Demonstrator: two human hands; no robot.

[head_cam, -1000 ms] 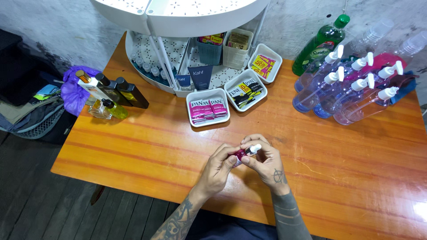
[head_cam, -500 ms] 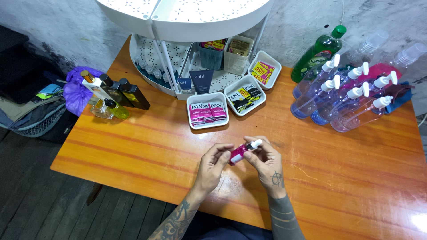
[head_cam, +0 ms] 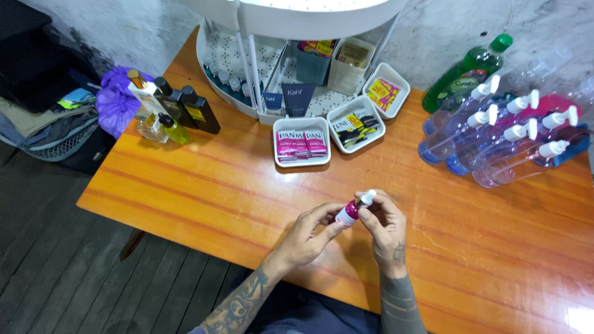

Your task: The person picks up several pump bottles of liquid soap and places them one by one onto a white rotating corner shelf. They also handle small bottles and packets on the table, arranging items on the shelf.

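Observation:
A small pink bottle (head_cam: pixel 349 212) with a white spray top is held tilted above the orange wooden table (head_cam: pixel 204 185), near its front edge. My left hand (head_cam: pixel 307 236) grips the bottle's lower end with thumb and fingertips. My right hand (head_cam: pixel 386 226) pinches the neck and white top from the right. Both forearms rise from the bottom of the view.
A white tiered organizer (head_cam: pixel 291 62) stands at the back with small trays of sachets (head_cam: pixel 302 146) in front. Several pump bottles (head_cam: pixel 495 145) and a green bottle (head_cam: pixel 467 73) lie at right. Dark perfume bottles (head_cam: pixel 179 108) and a purple bag (head_cam: pixel 114 102) sit at left.
The view has shifted, so the table items sit further right and lower. Both hands still hold the pink bottle, which now tilts more upright with its white top higher.

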